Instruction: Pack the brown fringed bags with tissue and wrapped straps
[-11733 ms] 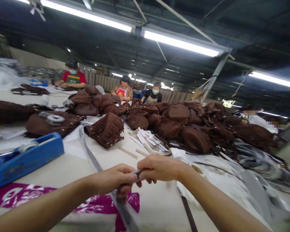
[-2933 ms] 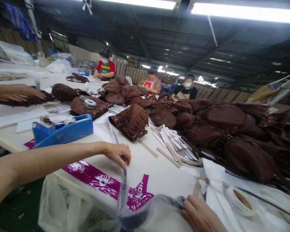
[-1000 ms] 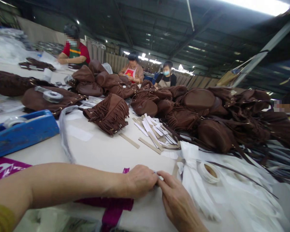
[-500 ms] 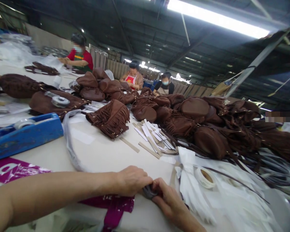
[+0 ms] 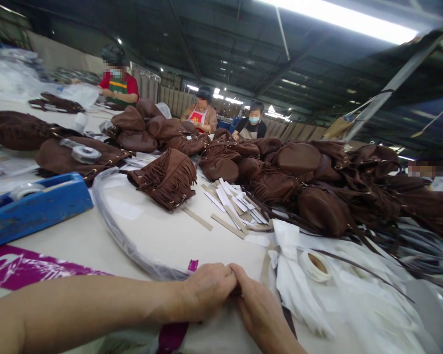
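Strap [image 5: 127, 250] lies left of hands, beyond left forearm; long axis bowed, running out from left hand, then curving away ahead. Left hand [image 5: 210, 289] nearer; I judge it closed on strap's near end, fingers curled tight. Right hand [image 5: 261, 309] touches left's fingertips, fingers bent; palm side hidden, I cannot tell whether it grips anything. Dispenser [image 5: 40, 212] well left; bag [image 5: 166, 179] ahead, apart from both.
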`<state>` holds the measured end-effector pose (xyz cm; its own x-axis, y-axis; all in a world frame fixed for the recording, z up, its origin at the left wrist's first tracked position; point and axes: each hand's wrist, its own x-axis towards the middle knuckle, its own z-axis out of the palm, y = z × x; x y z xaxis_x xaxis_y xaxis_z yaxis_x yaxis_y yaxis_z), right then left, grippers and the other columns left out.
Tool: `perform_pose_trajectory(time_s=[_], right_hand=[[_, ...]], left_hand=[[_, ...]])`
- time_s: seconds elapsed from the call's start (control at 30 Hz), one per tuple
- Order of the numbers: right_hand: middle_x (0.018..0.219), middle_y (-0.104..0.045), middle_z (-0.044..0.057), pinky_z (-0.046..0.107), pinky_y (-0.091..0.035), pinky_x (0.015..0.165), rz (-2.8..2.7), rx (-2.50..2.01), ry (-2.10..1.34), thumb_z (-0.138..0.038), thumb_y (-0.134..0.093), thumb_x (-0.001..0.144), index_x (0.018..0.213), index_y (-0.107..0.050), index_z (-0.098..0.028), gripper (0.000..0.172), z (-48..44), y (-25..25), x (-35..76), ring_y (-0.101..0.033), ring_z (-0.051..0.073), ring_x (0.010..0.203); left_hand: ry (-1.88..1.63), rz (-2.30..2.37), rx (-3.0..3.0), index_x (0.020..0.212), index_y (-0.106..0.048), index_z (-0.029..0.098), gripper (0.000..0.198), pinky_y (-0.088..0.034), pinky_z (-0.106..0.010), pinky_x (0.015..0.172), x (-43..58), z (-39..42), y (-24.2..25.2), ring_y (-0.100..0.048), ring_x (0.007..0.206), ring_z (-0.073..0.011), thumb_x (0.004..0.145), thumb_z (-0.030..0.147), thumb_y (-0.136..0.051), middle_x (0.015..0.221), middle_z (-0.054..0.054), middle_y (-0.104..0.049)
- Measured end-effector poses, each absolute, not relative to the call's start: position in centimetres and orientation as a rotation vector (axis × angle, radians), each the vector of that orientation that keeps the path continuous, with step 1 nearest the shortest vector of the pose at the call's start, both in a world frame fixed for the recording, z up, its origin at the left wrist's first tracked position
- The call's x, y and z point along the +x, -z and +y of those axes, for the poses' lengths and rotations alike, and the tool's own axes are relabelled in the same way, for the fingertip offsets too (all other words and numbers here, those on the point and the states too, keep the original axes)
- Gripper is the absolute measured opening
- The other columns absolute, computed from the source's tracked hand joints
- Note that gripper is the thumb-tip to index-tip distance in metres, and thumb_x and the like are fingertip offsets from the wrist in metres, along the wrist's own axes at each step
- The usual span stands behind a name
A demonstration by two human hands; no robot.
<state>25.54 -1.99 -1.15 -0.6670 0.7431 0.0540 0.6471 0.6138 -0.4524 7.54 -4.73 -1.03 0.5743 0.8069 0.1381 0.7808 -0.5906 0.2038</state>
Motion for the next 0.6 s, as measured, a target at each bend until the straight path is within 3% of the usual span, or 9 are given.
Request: perform_pose_trajectory(time_s=[0.1,0.23,0.3,0.47,0.6], right_hand=[[0.108,-0.067,0.007,0.031,-0.046,0.086,-2.609,-0.913,-0.858,-0.010,-0.047,0.078,0.121,-0.048,-0.021,0.044,-1.3,1.0,26.5,-0.062,0.021,0.099],[0.101,-0.067,0.006,0.031,-0.047,0.085,-2.602,-0.876,-0.989,-0.014,-0.049,0.077,0.120,-0.052,-0.021,0.043,-0.4,-0.1,27.2,-0.061,0.021,0.094],[0.103,-0.067,0.008,0.034,-0.048,0.085,-2.601,-0.931,-0.963,-0.015,-0.047,0.077,0.130,-0.047,-0.018,0.053,-0.5,-0.1,27.0,-0.062,0.023,0.094],[0.095,-0.069,0.013,0.041,-0.051,0.074,-2.498,-1.196,-0.664,-0.009,-0.042,0.073,0.151,-0.008,-0.011,0.086,-1.6,1.8,25.8,-0.066,0.028,0.083],[0.088,-0.066,0.007,0.039,-0.051,0.076,-2.482,-1.014,-0.626,-0.009,-0.040,0.079,0.152,-0.013,-0.020,0.079,-1.3,2.3,26.3,-0.063,0.024,0.080]], left_hand=[[-0.320,1.158,2.793,0.106,-0.053,0.019,0.019,-0.045,-0.026,0.069,5.4,-4.1,0.7,-0.059,0.082,-0.0182,0.087,0.018,-0.054,0.092,-0.003,-0.063],[-0.327,0.979,2.888,0.105,-0.055,0.022,0.022,-0.042,-0.023,0.063,3.7,-2.8,0.1,-0.060,0.080,-0.0160,0.085,0.017,-0.060,0.088,0.000,-0.063],[-0.336,1.038,2.893,0.099,-0.056,0.020,0.017,-0.043,-0.024,0.064,4.7,-2.7,0.0,-0.061,0.080,-0.0171,0.084,0.016,-0.060,0.088,-0.001,-0.064],[-0.360,1.330,2.790,0.097,-0.054,0.013,0.011,-0.048,-0.030,0.064,9.0,-4.1,1.0,-0.062,0.075,-0.0211,0.086,0.013,-0.051,0.088,-0.007,-0.066],[-0.465,1.284,2.773,0.096,-0.053,0.015,0.007,-0.049,-0.030,0.067,8.0,-4.4,1.8,-0.062,0.077,-0.0202,0.090,0.018,-0.050,0.088,-0.006,-0.065]])
